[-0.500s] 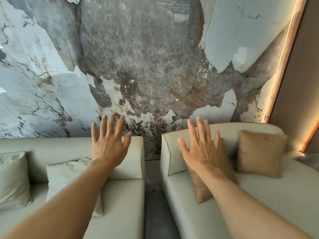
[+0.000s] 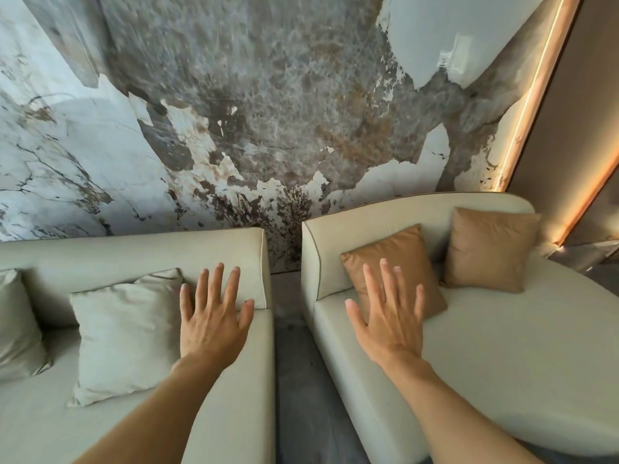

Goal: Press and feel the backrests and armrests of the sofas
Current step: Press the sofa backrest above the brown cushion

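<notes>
Two cream sofas stand side by side against a marble-patterned wall. The left sofa's backrest (image 2: pixel 134 252) runs along the wall; my left hand (image 2: pixel 214 316) is spread flat in front of its right end, fingers apart, holding nothing. The right sofa's backrest (image 2: pixel 395 212) curves round at its left end. My right hand (image 2: pixel 390 316) is spread open in front of a tan cushion (image 2: pixel 402 249) leaning on that backrest. I cannot tell whether either hand touches the upholstery.
A pale cushion (image 2: pixel 124 333) lies on the left sofa beside my left hand, another (image 2: pixel 16 326) at the far left. A second tan cushion (image 2: pixel 489 249) leans further right. A narrow grey floor gap (image 2: pixel 294 363) separates the sofas. A lit strip (image 2: pixel 532 95) edges the wall.
Both hands have come down from the top edge of the backrests to lower in front of them. The view has tilted down, showing more of the seats.
</notes>
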The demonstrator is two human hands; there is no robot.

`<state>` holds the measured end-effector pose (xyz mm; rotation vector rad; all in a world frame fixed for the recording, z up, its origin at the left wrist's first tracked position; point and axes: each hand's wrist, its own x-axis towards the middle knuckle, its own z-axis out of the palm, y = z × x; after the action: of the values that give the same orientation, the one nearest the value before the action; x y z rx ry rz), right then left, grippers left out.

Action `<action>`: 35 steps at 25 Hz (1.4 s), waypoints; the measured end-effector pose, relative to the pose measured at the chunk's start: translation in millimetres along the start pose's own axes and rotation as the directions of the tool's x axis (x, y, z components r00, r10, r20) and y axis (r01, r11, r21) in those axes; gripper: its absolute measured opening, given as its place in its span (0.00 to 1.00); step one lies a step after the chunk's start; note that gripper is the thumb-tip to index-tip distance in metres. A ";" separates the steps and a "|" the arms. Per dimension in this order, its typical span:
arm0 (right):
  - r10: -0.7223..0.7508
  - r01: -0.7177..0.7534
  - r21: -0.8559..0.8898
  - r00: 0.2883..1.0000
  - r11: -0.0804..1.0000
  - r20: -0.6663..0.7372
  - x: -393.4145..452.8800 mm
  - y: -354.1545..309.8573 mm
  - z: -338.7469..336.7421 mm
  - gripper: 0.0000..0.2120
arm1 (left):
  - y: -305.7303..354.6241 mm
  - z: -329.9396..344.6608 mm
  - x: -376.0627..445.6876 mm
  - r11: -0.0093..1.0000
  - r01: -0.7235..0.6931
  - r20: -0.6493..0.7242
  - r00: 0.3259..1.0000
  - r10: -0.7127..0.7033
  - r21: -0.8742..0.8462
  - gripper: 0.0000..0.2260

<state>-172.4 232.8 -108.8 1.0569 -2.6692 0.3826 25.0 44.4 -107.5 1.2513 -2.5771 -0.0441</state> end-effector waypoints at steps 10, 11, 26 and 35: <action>-0.045 0.046 0.041 0.998 0.998 -0.036 15.1 52.8 -25.3 0.33 | 74.5 -5.0 -3.7 1.000 0.014 -0.054 0.998 -0.013 0.017 0.30; -0.054 0.056 0.046 0.997 0.997 -0.047 18.4 61.1 -28.9 0.33 | 85.9 -5.1 -3.4 1.000 0.018 -0.067 0.998 -0.017 0.015 0.31; -0.124 0.125 0.015 0.990 0.992 -0.062 135.0 138.4 -1.5 0.31 | 185.8 58.5 96.1 0.999 0.028 -0.059 0.998 -0.030 -0.028 0.30; -0.100 0.111 -0.120 0.990 0.986 0.101 327.7 159.5 107.6 0.35 | 208.9 176.3 280.9 0.992 0.072 0.046 0.997 -0.067 -0.101 0.32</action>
<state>-528.9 103.0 -129.1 1.1987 -2.6635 0.1450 -345.8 -58.9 -181.1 1.3150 -2.5301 -0.2167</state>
